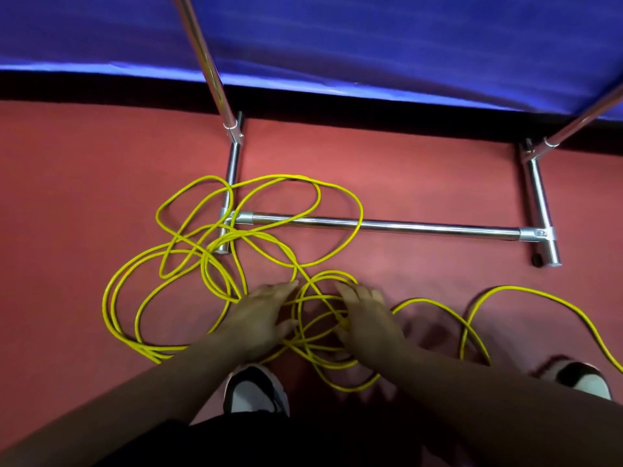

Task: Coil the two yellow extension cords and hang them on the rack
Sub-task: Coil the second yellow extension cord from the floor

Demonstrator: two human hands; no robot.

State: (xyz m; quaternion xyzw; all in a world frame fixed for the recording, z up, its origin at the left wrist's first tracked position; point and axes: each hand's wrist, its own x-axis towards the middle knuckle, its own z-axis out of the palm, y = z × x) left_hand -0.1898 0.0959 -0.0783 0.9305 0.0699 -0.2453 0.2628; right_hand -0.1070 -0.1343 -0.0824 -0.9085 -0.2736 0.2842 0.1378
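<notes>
Cords (236, 251) under left hand (259, 315)

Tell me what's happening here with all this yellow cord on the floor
A person is bending over a tangle of yellow extension cord spread loosely on the red floor. Both the left hand and the right hand are reaching down into the loops, fingers open, with no clear grip yet. Some loops lie across the base of the metal rack. Nothing is coiled or hung so far.

Two hands (263, 315), two shoes (254, 389), one metal rack (377, 225)
</notes>
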